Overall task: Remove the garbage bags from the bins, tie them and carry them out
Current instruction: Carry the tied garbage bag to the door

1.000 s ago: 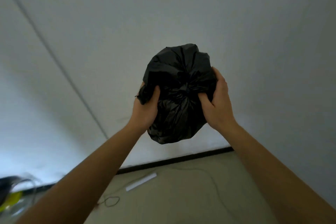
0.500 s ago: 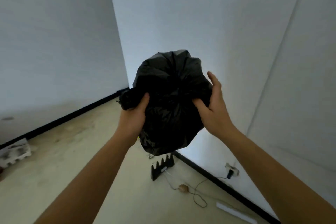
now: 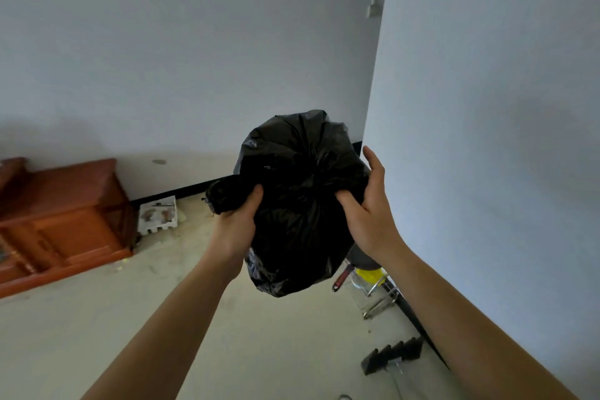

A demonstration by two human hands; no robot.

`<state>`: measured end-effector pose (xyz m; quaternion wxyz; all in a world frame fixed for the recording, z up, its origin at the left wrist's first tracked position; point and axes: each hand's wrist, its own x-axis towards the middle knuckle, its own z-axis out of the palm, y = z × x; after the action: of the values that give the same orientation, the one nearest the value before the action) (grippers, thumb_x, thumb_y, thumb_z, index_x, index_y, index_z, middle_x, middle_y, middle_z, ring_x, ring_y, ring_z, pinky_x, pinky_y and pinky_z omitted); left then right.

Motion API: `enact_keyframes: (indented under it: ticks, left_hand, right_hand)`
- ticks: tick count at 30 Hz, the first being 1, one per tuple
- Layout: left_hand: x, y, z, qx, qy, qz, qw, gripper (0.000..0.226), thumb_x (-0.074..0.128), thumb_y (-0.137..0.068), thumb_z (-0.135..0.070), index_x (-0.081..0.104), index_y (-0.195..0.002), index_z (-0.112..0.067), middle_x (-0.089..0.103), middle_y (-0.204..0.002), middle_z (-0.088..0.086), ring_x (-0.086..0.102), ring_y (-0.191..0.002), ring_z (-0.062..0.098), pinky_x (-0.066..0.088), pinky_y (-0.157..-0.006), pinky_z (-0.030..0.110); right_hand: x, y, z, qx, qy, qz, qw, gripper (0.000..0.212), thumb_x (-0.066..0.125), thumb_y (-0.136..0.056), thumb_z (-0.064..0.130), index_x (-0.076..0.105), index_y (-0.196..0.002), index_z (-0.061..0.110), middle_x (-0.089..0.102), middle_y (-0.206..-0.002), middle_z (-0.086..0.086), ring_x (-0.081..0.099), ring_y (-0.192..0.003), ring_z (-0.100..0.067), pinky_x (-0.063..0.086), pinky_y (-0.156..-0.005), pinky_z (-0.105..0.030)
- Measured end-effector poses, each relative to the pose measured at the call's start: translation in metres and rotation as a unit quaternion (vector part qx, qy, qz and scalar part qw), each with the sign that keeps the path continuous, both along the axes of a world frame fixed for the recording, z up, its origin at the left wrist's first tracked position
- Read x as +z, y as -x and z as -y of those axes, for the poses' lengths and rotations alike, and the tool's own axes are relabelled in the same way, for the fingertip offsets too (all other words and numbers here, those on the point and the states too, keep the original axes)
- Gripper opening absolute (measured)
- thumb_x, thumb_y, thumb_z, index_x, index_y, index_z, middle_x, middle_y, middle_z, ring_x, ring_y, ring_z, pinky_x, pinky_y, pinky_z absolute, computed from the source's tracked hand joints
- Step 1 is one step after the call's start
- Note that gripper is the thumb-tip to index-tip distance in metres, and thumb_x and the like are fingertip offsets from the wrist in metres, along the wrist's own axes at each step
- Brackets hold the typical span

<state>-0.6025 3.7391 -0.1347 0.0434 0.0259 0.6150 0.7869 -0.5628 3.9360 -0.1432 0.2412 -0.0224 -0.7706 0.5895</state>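
A full black garbage bag (image 3: 298, 191) hangs in the air in front of me, its plastic gathered toward a knot at the middle. My left hand (image 3: 235, 226) grips a bunched flap of the bag on its left side. On the right side my right hand (image 3: 368, 209) pinches the plastic with thumb and fingers, the upper fingers stretched along the bag. No bin is in view.
A low red-brown wooden cabinet (image 3: 61, 221) stands at the left wall. A white moulded tray (image 3: 158, 215) lies beside it. By the right wall corner sit a wire rack with a yellow item (image 3: 370, 279) and a black notched stand (image 3: 393, 355). Beige floor lies below.
My view has swung across the room: the bare wall corner gave way to the cabinet side. Both hands keep the same hold on the bag.
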Motion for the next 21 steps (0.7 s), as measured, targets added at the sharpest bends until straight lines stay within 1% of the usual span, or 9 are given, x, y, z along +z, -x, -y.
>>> enact_keyframes:
  ticks: [3, 7, 9, 12, 14, 16, 17, 19, 21]
  left_hand:
    - [-0.008, 0.087, -0.013, 0.025, 0.004, -0.016, 1.0, 0.011, 0.061, -0.099, -0.028, 0.068, -0.106, -0.033, 0.072, -0.114, -0.008, 0.067, -0.11, 0.013, 0.049, -0.091, 0.031]
    - [0.009, 0.209, -0.043, 0.049, 0.016, -0.019, 0.998, 0.011, 0.059, -0.1, -0.029, 0.068, -0.107, -0.029, 0.073, -0.114, -0.005, 0.067, -0.11, 0.016, 0.051, -0.092, 0.033]
    - [0.02, 0.265, -0.053, 0.06, 0.02, -0.027, 0.998, 0.014, 0.06, -0.1, -0.031, 0.068, -0.111, -0.028, 0.073, -0.117, -0.003, 0.067, -0.112, 0.018, 0.051, -0.096, 0.037]
    - [0.033, 0.344, -0.06, 0.084, 0.005, -0.031, 0.996, 0.02, 0.06, -0.1, -0.031, 0.067, -0.117, -0.024, 0.073, -0.118, -0.003, 0.068, -0.11, 0.016, 0.051, -0.095, 0.036]
    - [0.034, 0.393, -0.063, 0.105, -0.011, -0.028, 0.994, 0.024, 0.06, -0.099, -0.03, 0.067, -0.121, -0.021, 0.074, -0.116, -0.004, 0.069, -0.109, 0.014, 0.052, -0.094, 0.035]
    - [0.034, 0.444, -0.067, 0.111, -0.022, -0.025, 0.993, 0.024, 0.061, -0.099, -0.03, 0.068, -0.12, -0.021, 0.075, -0.114, -0.005, 0.07, -0.108, 0.014, 0.052, -0.093, 0.034]
    - [0.033, 0.471, -0.069, 0.11, -0.026, -0.028, 0.993, 0.02, 0.06, -0.1, -0.029, 0.069, -0.116, -0.023, 0.076, -0.111, -0.006, 0.07, -0.107, 0.013, 0.052, -0.091, 0.033]
    - [0.029, 0.528, -0.074, 0.108, -0.028, -0.032, 0.993, 0.015, 0.058, -0.101, -0.028, 0.07, -0.11, -0.027, 0.077, -0.108, -0.008, 0.071, -0.106, 0.012, 0.052, -0.09, 0.032]
    - [0.026, 0.59, -0.081, 0.098, -0.036, -0.034, 0.994, 0.015, 0.058, -0.101, -0.028, 0.07, -0.111, -0.026, 0.077, -0.11, -0.006, 0.071, -0.108, 0.014, 0.053, -0.092, 0.034]
  right_hand:
    - [-0.015, 0.095, -0.013, 0.017, 0.01, -0.006, 1.0, 0.076, 0.059, -0.088, 0.038, 0.017, -0.152, 0.041, 0.039, -0.151, 0.008, 0.04, -0.139, -0.01, 0.035, -0.117, -0.046]
    - [-0.008, 0.228, -0.044, 0.041, 0.039, -0.006, 0.998, 0.076, 0.059, -0.086, 0.047, 0.015, -0.149, 0.048, 0.037, -0.151, 0.011, 0.038, -0.14, -0.009, 0.033, -0.118, -0.047]
    - [0.007, 0.292, -0.058, 0.056, 0.054, 0.0, 0.997, 0.077, 0.06, -0.088, 0.042, 0.015, -0.151, 0.045, 0.041, -0.148, 0.011, 0.042, -0.137, -0.01, 0.035, -0.117, -0.046]
    - [0.031, 0.376, -0.067, 0.071, 0.062, -0.006, 0.996, 0.076, 0.06, -0.097, 0.027, 0.012, -0.156, 0.034, 0.049, -0.133, 0.014, 0.05, -0.127, -0.005, 0.037, -0.114, -0.036]
    - [0.038, 0.429, -0.068, 0.079, 0.07, -0.009, 0.994, 0.076, 0.06, -0.097, 0.025, 0.012, -0.156, 0.033, 0.052, -0.126, 0.018, 0.054, -0.119, -0.001, 0.039, -0.109, -0.03]
    - [0.038, 0.482, -0.07, 0.08, 0.07, -0.006, 0.994, 0.075, 0.06, -0.097, 0.025, 0.014, -0.156, 0.035, 0.053, -0.126, 0.019, 0.056, -0.116, 0.003, 0.041, -0.105, -0.025]
    - [0.036, 0.509, -0.071, 0.08, 0.069, -0.007, 0.994, 0.075, 0.061, -0.097, 0.025, 0.015, -0.156, 0.035, 0.053, -0.126, 0.02, 0.056, -0.116, 0.004, 0.041, -0.105, -0.025]
    - [0.029, 0.566, -0.076, 0.076, 0.06, -0.01, 0.995, 0.074, 0.061, -0.097, 0.027, 0.017, -0.155, 0.036, 0.053, -0.128, 0.023, 0.054, -0.121, 0.003, 0.04, -0.109, -0.029]
    - [0.021, 0.628, -0.082, 0.065, 0.05, -0.017, 0.997, 0.072, 0.061, -0.095, 0.03, 0.019, -0.154, 0.036, 0.051, -0.133, 0.024, 0.051, -0.126, 0.002, 0.039, -0.112, -0.033]
